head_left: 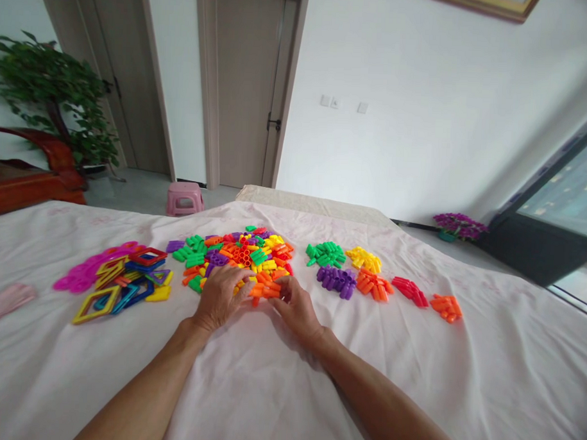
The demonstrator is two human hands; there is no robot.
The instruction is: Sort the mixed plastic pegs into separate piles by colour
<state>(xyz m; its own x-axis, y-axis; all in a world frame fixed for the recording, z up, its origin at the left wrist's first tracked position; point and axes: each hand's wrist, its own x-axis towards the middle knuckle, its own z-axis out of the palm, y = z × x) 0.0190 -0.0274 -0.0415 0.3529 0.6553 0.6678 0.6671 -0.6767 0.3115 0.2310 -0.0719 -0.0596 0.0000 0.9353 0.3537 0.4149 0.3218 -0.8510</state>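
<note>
A mixed heap of plastic pieces (244,253) in green, purple, orange, yellow and red lies on the white cloth. At its near edge, my left hand (221,296) curls with its fingertips beside yellow and orange pieces; what it grips, if anything, is hidden. My right hand (297,309) pinches the end of some orange pieces (265,288). Right of the heap lie separate piles: green pieces (326,254), yellow pieces (364,259), purple pieces (337,281), orange pieces (374,285), red pieces (410,292) and another orange pile (447,307).
Left of the heap are coloured geometric frames (98,304) and magenta rings (82,273). A pink cloth (9,302) lies at the far left. Beyond the bed-like surface (249,398) stand a pink stool (185,197), a wooden chair (40,166) and potted plants.
</note>
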